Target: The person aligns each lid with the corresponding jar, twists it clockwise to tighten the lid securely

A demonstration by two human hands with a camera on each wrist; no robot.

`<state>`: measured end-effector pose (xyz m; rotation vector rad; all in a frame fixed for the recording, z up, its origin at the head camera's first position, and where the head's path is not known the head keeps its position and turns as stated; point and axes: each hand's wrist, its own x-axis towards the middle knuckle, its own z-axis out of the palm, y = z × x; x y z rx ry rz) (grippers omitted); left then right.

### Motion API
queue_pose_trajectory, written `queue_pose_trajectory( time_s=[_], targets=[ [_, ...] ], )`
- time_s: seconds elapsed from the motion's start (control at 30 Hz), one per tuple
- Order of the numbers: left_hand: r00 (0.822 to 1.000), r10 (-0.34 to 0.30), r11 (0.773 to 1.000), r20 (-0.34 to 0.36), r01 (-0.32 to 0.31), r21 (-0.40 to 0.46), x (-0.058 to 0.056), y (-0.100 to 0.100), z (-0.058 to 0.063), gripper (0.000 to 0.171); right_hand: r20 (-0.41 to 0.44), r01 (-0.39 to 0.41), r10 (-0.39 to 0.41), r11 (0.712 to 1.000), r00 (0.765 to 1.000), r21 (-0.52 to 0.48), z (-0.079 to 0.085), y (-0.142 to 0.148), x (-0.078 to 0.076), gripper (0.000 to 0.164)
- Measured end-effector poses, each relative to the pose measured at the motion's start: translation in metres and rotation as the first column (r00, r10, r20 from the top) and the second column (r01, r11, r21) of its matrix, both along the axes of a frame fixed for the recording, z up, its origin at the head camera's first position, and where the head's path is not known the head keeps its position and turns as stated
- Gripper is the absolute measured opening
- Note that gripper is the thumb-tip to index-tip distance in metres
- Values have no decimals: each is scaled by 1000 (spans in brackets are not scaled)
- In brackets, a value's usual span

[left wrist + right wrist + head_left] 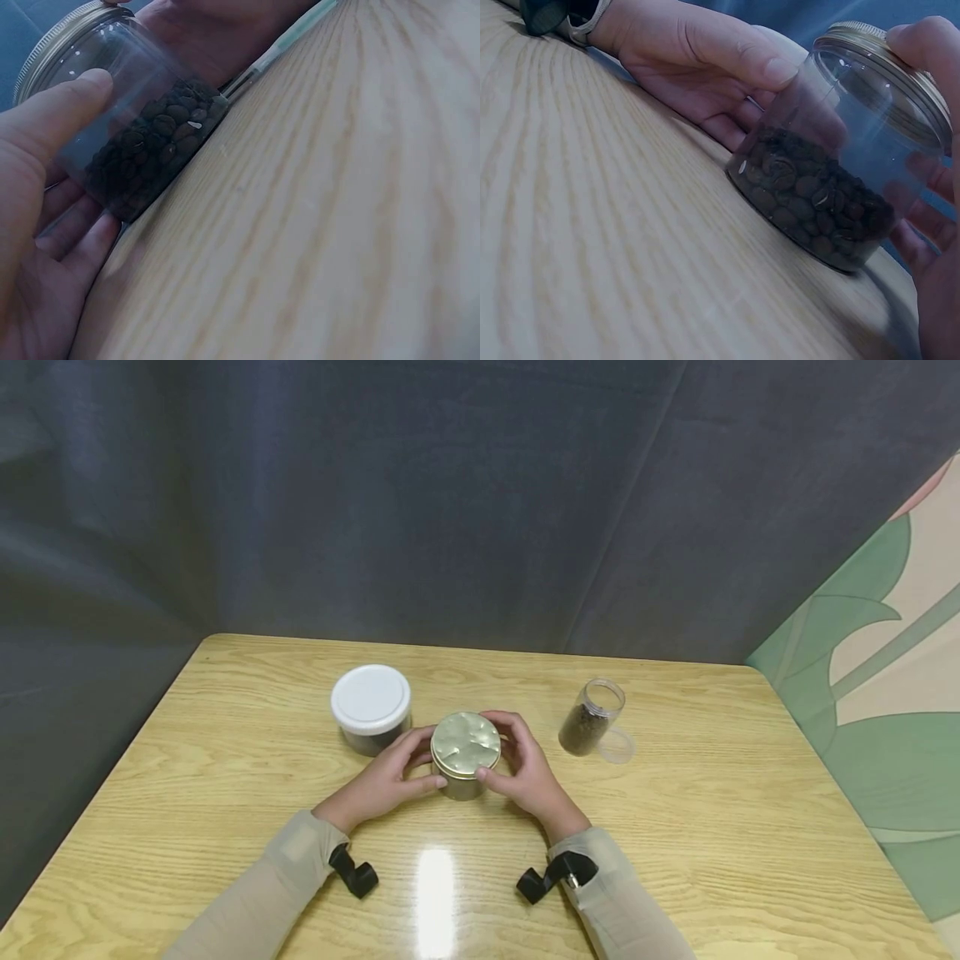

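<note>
A clear jar (802,161) with a gold metal lid (465,742) stands on the wooden table in front of the person. Dark coffee beans (150,142) fill roughly its lower half. From the left side my left hand (386,781) holds the jar, thumb against the clear wall and fingers curled behind it. My right hand (528,772) grips from the other side, its thumb on the near edge of the lid and fingers round the far side. The lid's top looks dented and shiny in the head view.
Left of the jar, close by the left hand, stands a wider jar with a white lid (371,697). To the right is a small uncovered clear jar (588,722) partly filled with dark bits, a clear round disc (617,747) lying beside it. Dark cloth (450,510) hangs behind the table.
</note>
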<state>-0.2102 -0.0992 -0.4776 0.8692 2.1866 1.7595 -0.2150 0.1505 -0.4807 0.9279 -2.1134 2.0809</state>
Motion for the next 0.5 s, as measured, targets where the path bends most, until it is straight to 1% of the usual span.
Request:
queue_pose_trajectory(
  time_s=[0.27,0.5],
  targets=[
    [1000,-2,1000,-1,2,3,0,0,-1,69,8,-11,12,1000,1000,-15,0,0,1,76],
    [1000,-4,1000,-12,4,10,-1,0,-2,68,6,7,-7,1000,1000,11,-1,0,1,82]
  ],
)
